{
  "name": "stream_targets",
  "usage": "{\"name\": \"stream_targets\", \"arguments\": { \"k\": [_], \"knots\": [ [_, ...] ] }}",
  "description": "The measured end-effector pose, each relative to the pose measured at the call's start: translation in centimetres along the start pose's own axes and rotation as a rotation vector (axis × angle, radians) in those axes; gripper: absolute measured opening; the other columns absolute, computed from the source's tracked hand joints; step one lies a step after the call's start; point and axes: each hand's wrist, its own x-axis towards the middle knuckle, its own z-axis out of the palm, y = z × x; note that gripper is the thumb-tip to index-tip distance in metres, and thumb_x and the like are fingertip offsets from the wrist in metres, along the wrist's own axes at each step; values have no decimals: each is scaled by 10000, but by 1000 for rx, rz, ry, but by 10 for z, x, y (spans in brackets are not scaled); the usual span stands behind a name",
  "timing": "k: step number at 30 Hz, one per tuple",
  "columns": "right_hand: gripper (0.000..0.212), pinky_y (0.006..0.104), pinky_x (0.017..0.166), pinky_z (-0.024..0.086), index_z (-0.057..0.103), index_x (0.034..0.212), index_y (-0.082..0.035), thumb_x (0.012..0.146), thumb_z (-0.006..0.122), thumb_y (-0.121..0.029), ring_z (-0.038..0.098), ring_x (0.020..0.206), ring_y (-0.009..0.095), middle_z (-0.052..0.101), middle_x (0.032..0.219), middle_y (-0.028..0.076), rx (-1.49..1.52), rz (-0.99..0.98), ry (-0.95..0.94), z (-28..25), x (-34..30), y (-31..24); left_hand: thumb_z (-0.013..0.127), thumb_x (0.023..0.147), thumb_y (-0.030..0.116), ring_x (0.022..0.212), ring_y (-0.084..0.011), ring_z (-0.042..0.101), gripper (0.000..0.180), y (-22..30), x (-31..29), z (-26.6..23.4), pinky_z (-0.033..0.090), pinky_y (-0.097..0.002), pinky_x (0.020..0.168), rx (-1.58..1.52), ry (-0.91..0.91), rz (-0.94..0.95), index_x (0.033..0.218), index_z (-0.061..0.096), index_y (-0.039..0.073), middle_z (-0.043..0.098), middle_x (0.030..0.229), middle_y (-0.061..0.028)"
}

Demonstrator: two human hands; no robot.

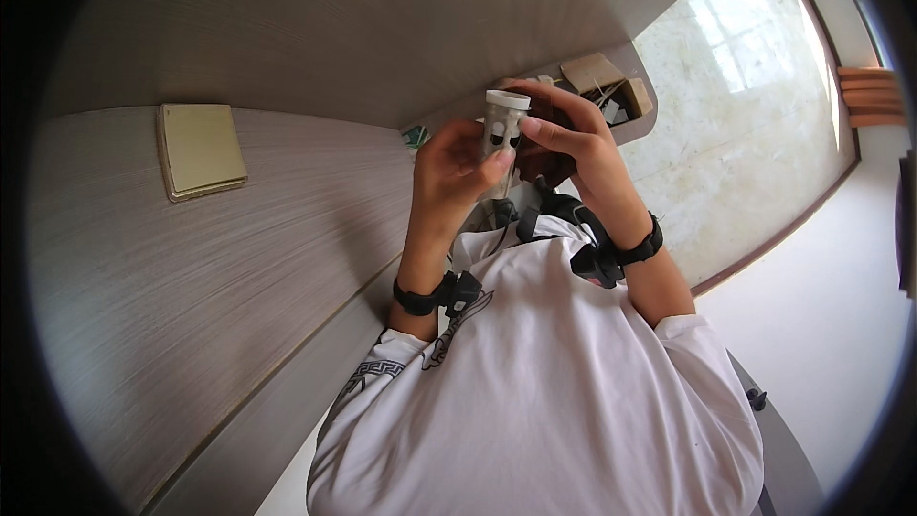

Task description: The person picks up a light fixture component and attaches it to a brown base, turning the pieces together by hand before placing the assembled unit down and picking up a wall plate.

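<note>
In front of the shirt (564,354), the left hand (447,170) grips the tube (496,121) by its side and the right hand (585,141) holds it near the lid (507,99), probably to make it steady.

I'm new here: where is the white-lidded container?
In the head view, the white-lidded container is above centre, slightly right, between the left hand and right hand.

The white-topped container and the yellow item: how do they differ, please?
The container is a slim cylinder; the yellow item is a flat, squarish slab. The container is held in the left hand, with the right hand at its top; the yellow item lies on the desk. The container is pale with dark markings; the yellow item looks plain.
</note>
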Motion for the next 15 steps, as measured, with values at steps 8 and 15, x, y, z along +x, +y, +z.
{"name": "stream_targets", "arguments": {
  "k": [8, 15],
  "knots": [
    [394, 265, 742, 552, 640, 1288, 27, 931, 708, -126, 685, 876, 122, 704, 1087, 61, -46, 22, 88, 4, -17, -7, 786, 873, 113, 881, -76, 650, 281, -7, -3, 6, 538, -239, 774, -51, -87, -8, 1074, 627, -2, 690, 959, -39],
    [404, 267, 741, 553, 631, 1292, 33, 932, 711, -134, 689, 863, 124, 706, 1099, 74, -10, 37, 73, -6, -18, -4, 786, 872, 124, 850, -73, 650, 269, -15, 0, 6, 535, -239, 759, -60, -102, -79, 1059, 639, -2, 691, 939, -32]
  ]
}}
